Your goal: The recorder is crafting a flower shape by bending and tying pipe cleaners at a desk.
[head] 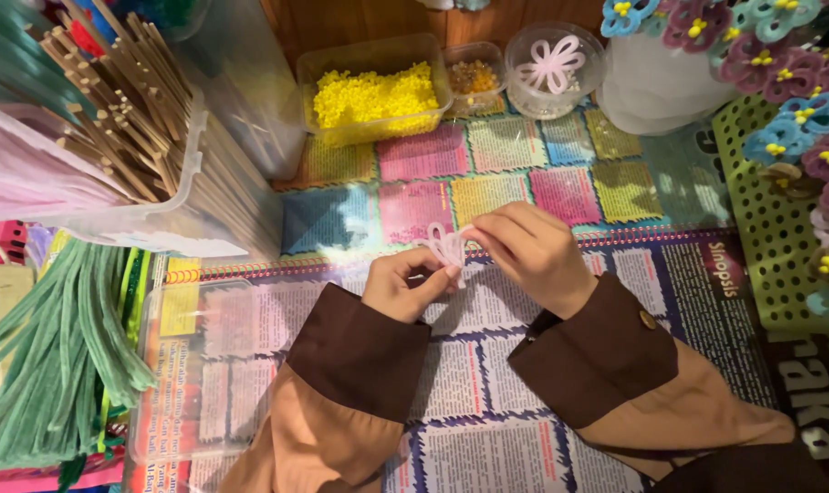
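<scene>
Both hands meet over the printed paper sheets with coloured boxes (524, 192) that cover the table. The left hand (403, 283) and the right hand (528, 251) both pinch a soft, pale pink fuzzy wire bent into small loops (446, 245). The left fingers grip its bottom part. The right fingertips hold its top edge. The fuzzy wire sits between the two hands, just above the paper, not lying on it. Both arms wear tan sleeves with dark brown cuffs (359, 351).

Past the pink wire, at the far edge of the paper, stands a clear plastic tub full of little yellow beads (373, 96). Just beside the tub, to its right, is a small clear box with brownish beads (474, 78). Next to that is a round clear cup with a finished pale pink loop flower inside (551, 66).

Far left of the pink wire lies a big bunch of green fuzzy wires (58, 347). Above that bunch is a clear bin of thin wooden sticks (122, 100). Far right of the pink wire is a green plastic board full of holes (775, 219), with blue and purple fuzzy flowers with yellow middles (802, 82) near it.
</scene>
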